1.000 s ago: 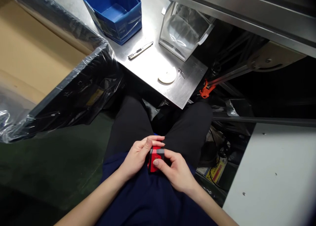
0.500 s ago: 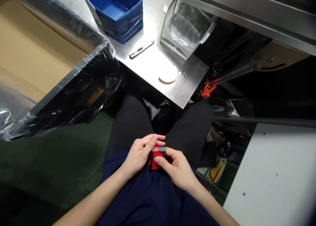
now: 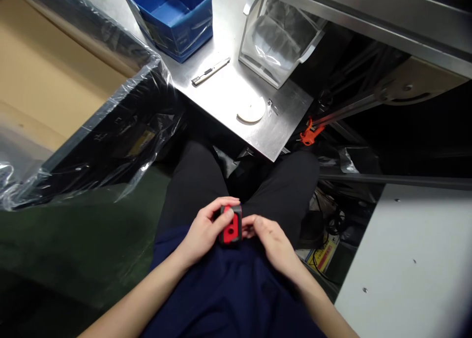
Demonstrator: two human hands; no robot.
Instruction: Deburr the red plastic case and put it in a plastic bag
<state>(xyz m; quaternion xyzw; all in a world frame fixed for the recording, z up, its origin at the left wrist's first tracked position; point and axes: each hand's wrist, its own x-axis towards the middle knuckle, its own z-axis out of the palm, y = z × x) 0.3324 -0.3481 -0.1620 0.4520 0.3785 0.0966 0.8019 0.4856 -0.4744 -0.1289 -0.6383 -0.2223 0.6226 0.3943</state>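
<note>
A small red-and-black block-shaped object [image 3: 231, 232] with a dark round spot on its face is held over my lap. My left hand [image 3: 204, 228] is closed around it, with the thumb lying across the red face and the fingers over the far edge. Just to its right is my right hand [image 3: 272, 240], its fingers curled in and its thumb against the index finger. Whether those fingertips touch the object or pinch something small, I cannot make out.
On the metal table ahead lie a utility knife [image 3: 211, 72], a pale rounded disc [image 3: 251, 111] and small metal pieces [image 3: 272, 107]. Behind them stand a blue bin [image 3: 191, 35] and a white bin [image 3: 258, 71]. A plastic-lined box [image 3: 106, 111] is at left, a white panel [image 3: 409, 259] at right.
My right hand has let go of the red-and-black object and moved slightly right. My left hand now grips it, turned so more of its red face shows.
</note>
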